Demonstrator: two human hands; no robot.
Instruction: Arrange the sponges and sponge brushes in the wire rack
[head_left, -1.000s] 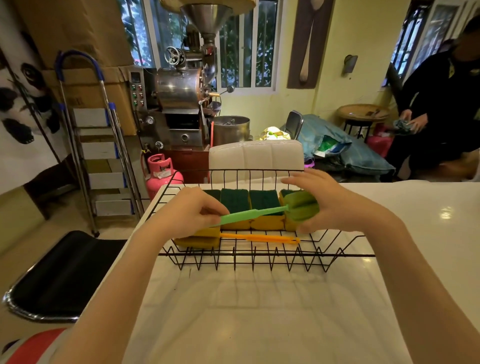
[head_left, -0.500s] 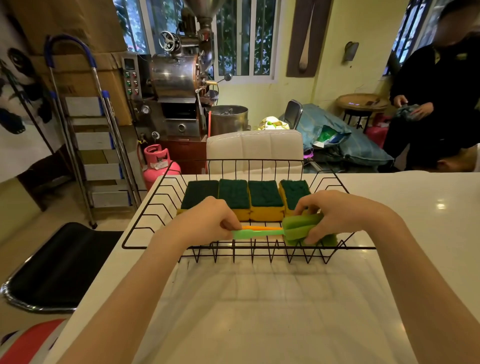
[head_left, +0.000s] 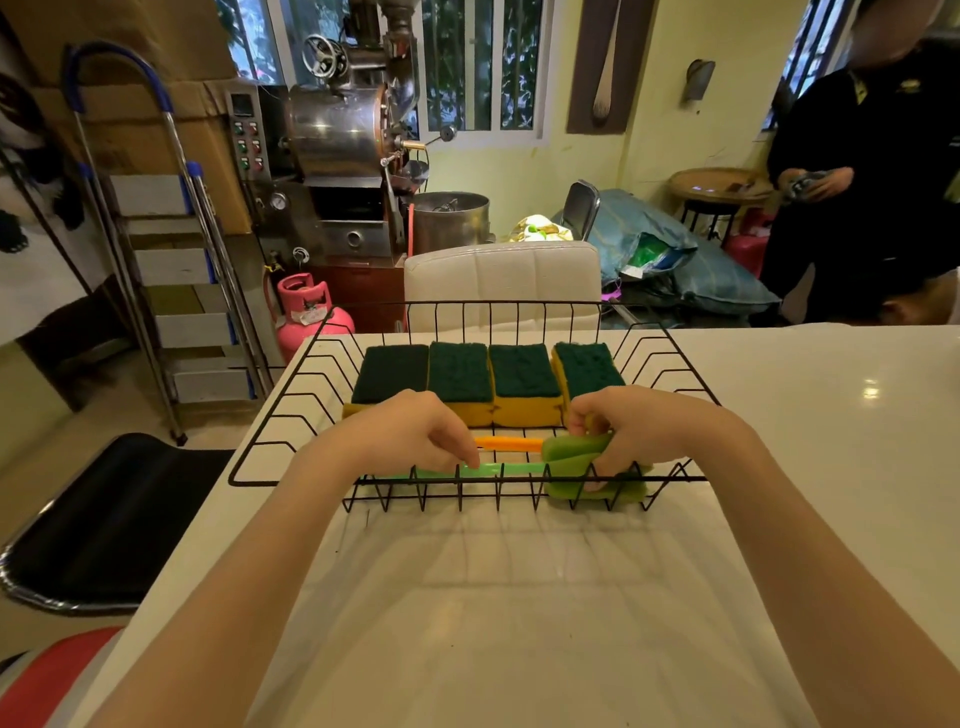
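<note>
Four sponges rowed at back of wire rack; orange sponge brush laid in front; left hand fingers pinch green sponge brush handle, right hand fingers grip its head; release left, likely last step

Both bare arms reach forward, the hands low and close to each other.

The left hand is palm down, its fingers curled and pinched together at the tips. The right hand is also palm down, fingers bent and closed in a grip. Both forearms run from the near corners toward the middle.
</note>
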